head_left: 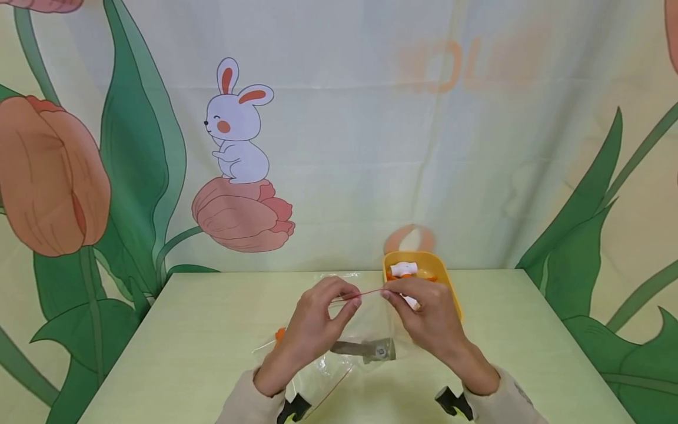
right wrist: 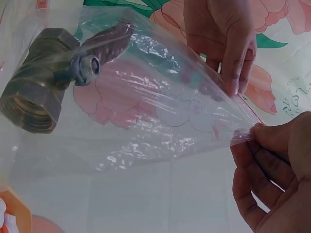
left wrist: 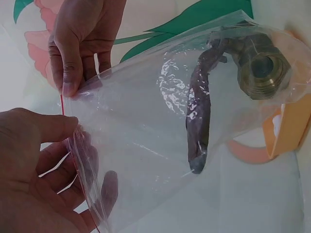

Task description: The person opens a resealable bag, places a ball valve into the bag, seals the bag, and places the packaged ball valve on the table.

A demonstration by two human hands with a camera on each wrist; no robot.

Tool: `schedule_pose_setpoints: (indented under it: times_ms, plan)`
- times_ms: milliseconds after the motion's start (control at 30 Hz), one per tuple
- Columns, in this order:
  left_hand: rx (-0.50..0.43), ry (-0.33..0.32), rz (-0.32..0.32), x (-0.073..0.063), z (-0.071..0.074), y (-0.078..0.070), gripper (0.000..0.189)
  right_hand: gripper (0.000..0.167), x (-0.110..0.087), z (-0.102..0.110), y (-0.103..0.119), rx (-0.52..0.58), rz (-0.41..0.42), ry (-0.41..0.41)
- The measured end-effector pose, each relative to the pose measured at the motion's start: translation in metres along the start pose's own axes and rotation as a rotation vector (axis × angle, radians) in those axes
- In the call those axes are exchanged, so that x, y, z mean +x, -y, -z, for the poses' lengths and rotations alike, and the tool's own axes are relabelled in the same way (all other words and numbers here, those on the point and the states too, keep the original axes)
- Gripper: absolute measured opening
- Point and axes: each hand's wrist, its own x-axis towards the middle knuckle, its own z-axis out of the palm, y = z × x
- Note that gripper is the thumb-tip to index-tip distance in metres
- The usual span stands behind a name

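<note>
A clear zip bag (left wrist: 141, 131) with a red strip along its mouth hangs between my two hands. Inside it lies a brass valve (right wrist: 36, 92) with a threaded hex end and a grey-brown lever handle (left wrist: 198, 111). My left hand (head_left: 315, 318) pinches the bag's mouth edge between thumb and fingers. At the other end of the red strip, my right hand (head_left: 426, 315) pinches the edge as well. In the left wrist view several left fingers show through the film. The head view has the valve below the hands.
Behind my right hand stands a yellow container (head_left: 455, 294) holding white and orange pieces. Another clear bag (head_left: 323, 377) with a red strip lies on the table (head_left: 175, 353), near a small orange item (head_left: 279, 334). A printed curtain (head_left: 339, 147) closes off the table's back.
</note>
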Motion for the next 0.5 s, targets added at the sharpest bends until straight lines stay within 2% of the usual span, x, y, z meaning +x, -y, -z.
schedule_pose_setpoints:
  times_ms: [167, 300, 333, 400, 500]
  plan:
    - [0.001, -0.015, 0.013, -0.0016, 0.0017, 0.0024, 0.003, 0.033, 0.0001, 0.0002, -0.0001, -0.003, -0.003, -0.003]
    - [-0.008, -0.011, -0.006, -0.0016, 0.0025, 0.0027, 0.005, 0.033, 0.0005, -0.0001, 0.0005, -0.002, 0.001, -0.010]
    - [-0.005, -0.009, -0.009, -0.0014, 0.0027, 0.0024, 0.005, 0.032, 0.0006, -0.0001, 0.0006, 0.000, 0.002, -0.011]
    - [0.007, -0.006, -0.012, -0.0014, 0.0028, 0.0022, 0.005, 0.017, 0.0010, -0.0002, 0.0012, -0.001, 0.013, -0.018]
    - [0.026, -0.002, -0.003, -0.0015, 0.0040, 0.0026, 0.003, 0.012, 0.0009, 0.0009, 0.0014, -0.014, 0.003, -0.015]
